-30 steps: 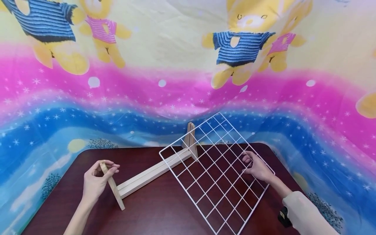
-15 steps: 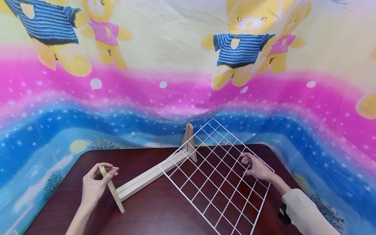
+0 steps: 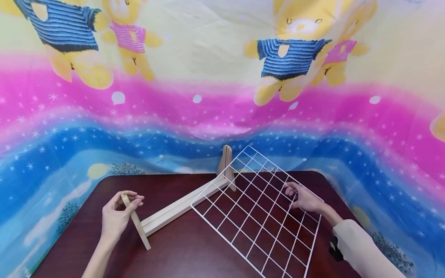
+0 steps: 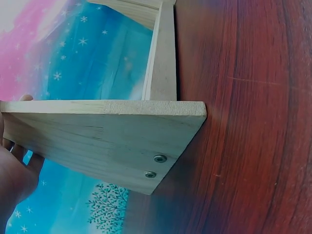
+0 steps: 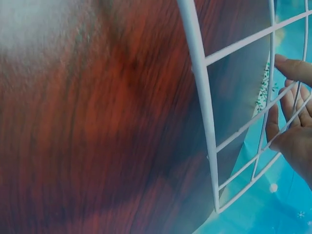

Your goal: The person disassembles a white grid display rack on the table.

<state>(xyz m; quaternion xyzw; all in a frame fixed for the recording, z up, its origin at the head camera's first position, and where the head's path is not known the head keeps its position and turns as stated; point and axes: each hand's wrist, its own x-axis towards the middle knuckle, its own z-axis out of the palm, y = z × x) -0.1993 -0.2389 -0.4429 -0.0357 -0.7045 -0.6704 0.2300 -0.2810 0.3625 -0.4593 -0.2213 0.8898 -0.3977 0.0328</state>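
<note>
A wooden frame, with a long grooved bar (image 3: 184,204) between two end boards, stands slantwise on the table. My left hand (image 3: 116,216) grips the top of the near end board (image 3: 137,224) between thumb and fingers. Two metal bolts show low on that board (image 4: 122,141) in the left wrist view. The far end board (image 3: 226,166) stands upright by the table's back edge. A white wire grid (image 3: 255,214) is held tilted, its left corner overlapping the bar in view; contact cannot be told. My right hand (image 3: 302,199) holds the grid's right side, fingers curled at its wires.
The dark red table (image 3: 184,256) lies under everything, with rounded back corners. A printed cloth (image 3: 208,112) with bears and snowflakes hangs behind and around it. A black object (image 3: 335,249) shows beneath my right sleeve.
The grid has turned in my right hand: its top corner has come down and left, and its left corner is lower. My left hand keeps its grip on the end board.
</note>
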